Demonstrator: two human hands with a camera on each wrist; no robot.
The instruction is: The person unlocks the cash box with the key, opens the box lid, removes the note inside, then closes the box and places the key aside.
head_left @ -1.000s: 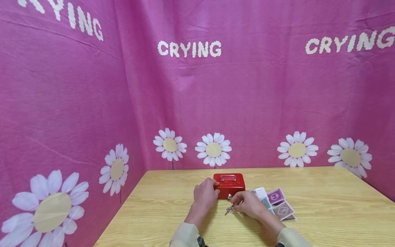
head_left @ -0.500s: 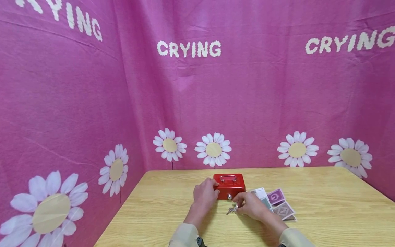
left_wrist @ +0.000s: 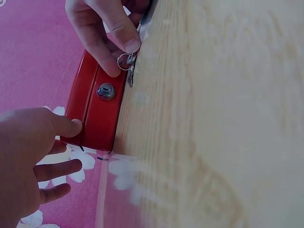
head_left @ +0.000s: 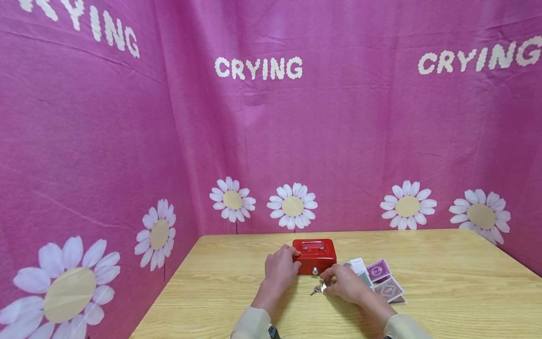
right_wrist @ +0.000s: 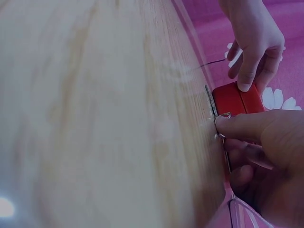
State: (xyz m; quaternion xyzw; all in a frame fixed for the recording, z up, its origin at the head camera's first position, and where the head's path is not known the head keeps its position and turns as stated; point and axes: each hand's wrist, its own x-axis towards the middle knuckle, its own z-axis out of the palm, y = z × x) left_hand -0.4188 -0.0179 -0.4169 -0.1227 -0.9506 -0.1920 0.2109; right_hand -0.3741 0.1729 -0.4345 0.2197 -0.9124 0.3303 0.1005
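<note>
A small red cash box [head_left: 315,264] with a folding handle on its lid stands closed on the table. Its round silver lock [left_wrist: 106,91] has no key in the slot. My left hand [head_left: 280,269] holds the box's left end, the thumb on its front side and other fingers reaching over the lid. Just right of the lock, my right hand [head_left: 345,282] has thumb and forefinger at a ring of small keys [head_left: 316,290]. These keys hang low at the tabletop; whether they touch it I cannot tell.
Overlapping play banknotes [head_left: 387,288] lie right of the box, partly hidden behind my right hand. The wooden table [head_left: 237,254] meets a pink flowered cloth [head_left: 347,141] at the back and left.
My right hand and the keys have shifted slightly right, away from the lock, then stayed almost still. My left hand keeps its hold on the box.
</note>
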